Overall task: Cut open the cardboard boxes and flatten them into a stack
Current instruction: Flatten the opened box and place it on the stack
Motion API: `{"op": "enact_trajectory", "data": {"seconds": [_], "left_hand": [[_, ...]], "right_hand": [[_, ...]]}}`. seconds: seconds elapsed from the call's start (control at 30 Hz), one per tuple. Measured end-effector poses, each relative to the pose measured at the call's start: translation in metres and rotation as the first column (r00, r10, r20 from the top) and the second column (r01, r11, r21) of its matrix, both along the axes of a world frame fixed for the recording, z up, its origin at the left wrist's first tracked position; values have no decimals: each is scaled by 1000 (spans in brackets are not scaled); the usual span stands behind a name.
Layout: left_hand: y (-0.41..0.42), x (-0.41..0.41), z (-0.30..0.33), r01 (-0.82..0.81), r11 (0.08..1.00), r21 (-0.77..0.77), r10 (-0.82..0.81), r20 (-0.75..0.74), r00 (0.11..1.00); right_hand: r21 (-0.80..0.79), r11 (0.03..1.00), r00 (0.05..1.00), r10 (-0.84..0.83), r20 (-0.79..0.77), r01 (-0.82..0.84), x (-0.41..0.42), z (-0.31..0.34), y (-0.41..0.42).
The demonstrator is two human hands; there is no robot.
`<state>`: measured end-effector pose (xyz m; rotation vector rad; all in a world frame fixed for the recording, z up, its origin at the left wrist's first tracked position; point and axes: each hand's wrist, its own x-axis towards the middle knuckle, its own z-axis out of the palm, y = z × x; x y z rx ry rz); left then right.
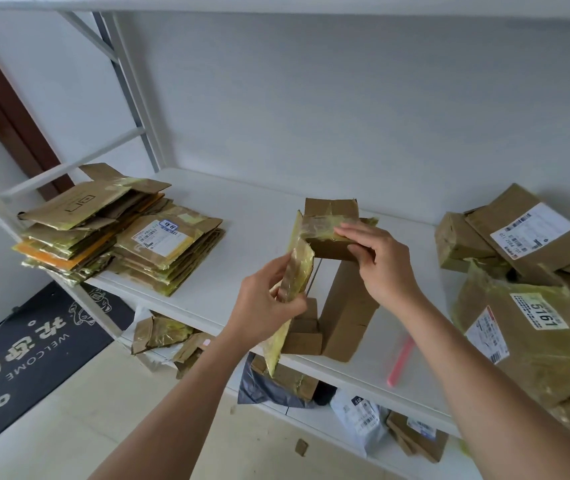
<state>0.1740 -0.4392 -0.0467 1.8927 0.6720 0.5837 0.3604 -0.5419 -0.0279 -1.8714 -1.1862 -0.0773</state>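
Note:
An opened cardboard box (346,306) stands on the white shelf (242,216), its flaps spread and yellowish tape clinging to them. My left hand (266,303) pinches the taped left flap (299,268). My right hand (377,258) grips the top flap (328,237) from the right side. A stack of flattened boxes (117,233) lies at the shelf's left end. A pink cutter (401,362) lies on the shelf near its front edge, right of the box.
Several taped, labelled boxes (526,271) are piled at the right end of the shelf. Cardboard scraps and grey mail bags (356,420) sit on the lower shelf. A dark welcome mat (27,348) lies on the floor at the left.

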Motion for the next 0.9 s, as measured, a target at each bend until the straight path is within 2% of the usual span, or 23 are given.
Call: {"op": "enact_trajectory", "data": {"seconds": [0.1,0.17,0.3,0.37,0.4,0.47,0.53,0.6,0.63,0.7,0.83,0.9], "left_hand": [[1,-6,13,54,999,8,-53,-16,998],[5,-9,14,26,999,43,-24,-39,999],[16,-19,13,-78,978,-196,85,27,996],[16,-21,21,-82,969,-235,92,32,995],[13,-22,26,-93,983,-161,96,11,995],[6,-19,37,-108,983,151,113,-20,993],[2,-13,47,-92,875,476,117,-22,993],[5,-8,57,-46,715,698,184,-125,975],[6,-8,63,-17,673,740,235,-192,953],[11,-8,70,-57,711,701,309,-239,921],[21,-14,71,-245,788,565,390,-151,908],[26,-19,68,-326,795,511,427,-90,900]], "right_hand": [[-4,1000,1000,14,-3,-14,-1,0,-2],[-8,999,999,34,-10,-34,-3,0,-1],[25,999,998,49,-25,-49,-7,4,0],[38,998,998,56,34,-57,-10,5,4],[40,997,996,55,71,-58,-12,5,8],[25,998,989,52,135,-56,-19,7,16],[-25,998,978,63,198,-60,-28,9,21],[-45,995,970,97,221,-90,-37,14,24],[-30,993,971,117,209,-114,-40,16,25],[12,992,972,121,202,-126,-42,17,22],[29,999,947,-45,319,38,-38,4,4],[43,991,973,-133,188,127,-38,-9,-6]]}}
